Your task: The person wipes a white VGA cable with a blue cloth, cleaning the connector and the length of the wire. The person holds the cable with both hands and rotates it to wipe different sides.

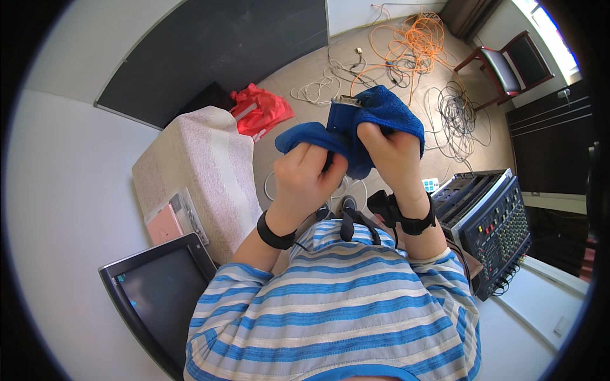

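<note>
Both my hands are raised in front of me over the floor, with a blue cloth (386, 108) between them. My left hand (307, 176) has its fingers curled around the left part of the cloth. Gripping the cloth's right part is my right hand (393, 150), its thumb and fingers partly hidden in the folds. A blue cable connector (344, 112) with a metal end sticks up between the cloth's two parts; which fingers hold it, if any, I cannot tell. Black straps circle both wrists, and the right one carries a small black device.
Tangled orange cable (419, 40) and black cable (455, 114) lie on the floor ahead. An audio mixer (498, 233) on a rack case stands at right, a chair (500, 69) farther off. At left are a cloth-covered table (190, 152), a monitor (159, 290) and a red bag (262, 112).
</note>
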Tool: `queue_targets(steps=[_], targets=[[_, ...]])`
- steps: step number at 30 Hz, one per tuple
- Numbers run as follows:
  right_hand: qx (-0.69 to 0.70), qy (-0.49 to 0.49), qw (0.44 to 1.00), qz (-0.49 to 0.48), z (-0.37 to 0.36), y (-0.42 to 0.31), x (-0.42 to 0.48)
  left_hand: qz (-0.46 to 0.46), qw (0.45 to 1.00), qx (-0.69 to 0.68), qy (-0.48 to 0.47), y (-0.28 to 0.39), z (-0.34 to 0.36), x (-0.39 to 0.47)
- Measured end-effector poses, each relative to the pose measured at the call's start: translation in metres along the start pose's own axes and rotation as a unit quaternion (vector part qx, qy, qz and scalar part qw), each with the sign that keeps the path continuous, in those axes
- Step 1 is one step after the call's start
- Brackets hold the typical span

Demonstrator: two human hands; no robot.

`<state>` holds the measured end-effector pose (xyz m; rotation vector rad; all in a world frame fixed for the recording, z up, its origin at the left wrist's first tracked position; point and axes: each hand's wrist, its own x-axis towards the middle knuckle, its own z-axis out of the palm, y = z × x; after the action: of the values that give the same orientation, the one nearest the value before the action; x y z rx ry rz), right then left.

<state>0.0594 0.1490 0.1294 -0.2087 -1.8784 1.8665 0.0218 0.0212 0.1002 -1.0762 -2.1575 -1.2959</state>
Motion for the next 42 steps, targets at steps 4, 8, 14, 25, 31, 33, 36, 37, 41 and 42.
queue_targets(steps=[4,8,14,25,31,33,36,37,41,42], targets=[[-0.038,-0.039,0.998,-0.003,-0.004,0.008,0.002,0.007,1.0,-0.006,0.002,-0.001,0.0,0.005],[-0.029,-0.059,0.998,0.02,-0.004,0.003,0.001,-0.018,0.999,-0.046,0.019,-0.006,0.003,0.004],[0.046,-0.007,0.999,0.024,-0.005,0.001,0.006,-0.021,0.999,-0.042,0.005,-0.006,0.001,0.006],[-0.008,-0.077,0.994,0.079,-0.005,0.003,0.009,-0.011,1.0,-0.02,0.018,-0.009,0.003,0.005],[0.011,-0.071,0.994,0.077,-0.019,0.011,0.007,-0.034,0.998,-0.05,0.036,-0.011,0.001,0.008],[0.064,-0.083,0.991,0.084,-0.023,0.011,0.005,-0.053,0.997,-0.059,0.013,-0.01,0.001,0.007],[0.101,-0.071,0.988,0.096,-0.017,0.008,0.005,-0.067,0.996,-0.058,-0.01,-0.002,0.001,0.007],[0.071,-0.072,0.991,0.088,-0.015,0.009,0.005,-0.069,0.996,-0.055,-0.015,0.0,0.002,0.007],[0.046,-0.058,0.996,0.05,-0.01,0.016,0.006,-0.123,0.982,-0.138,-0.04,-0.002,0.004,0.004],[0.078,-0.046,0.995,0.042,-0.009,0.017,0.005,-0.153,0.97,-0.177,-0.059,-0.005,0.002,0.002]])
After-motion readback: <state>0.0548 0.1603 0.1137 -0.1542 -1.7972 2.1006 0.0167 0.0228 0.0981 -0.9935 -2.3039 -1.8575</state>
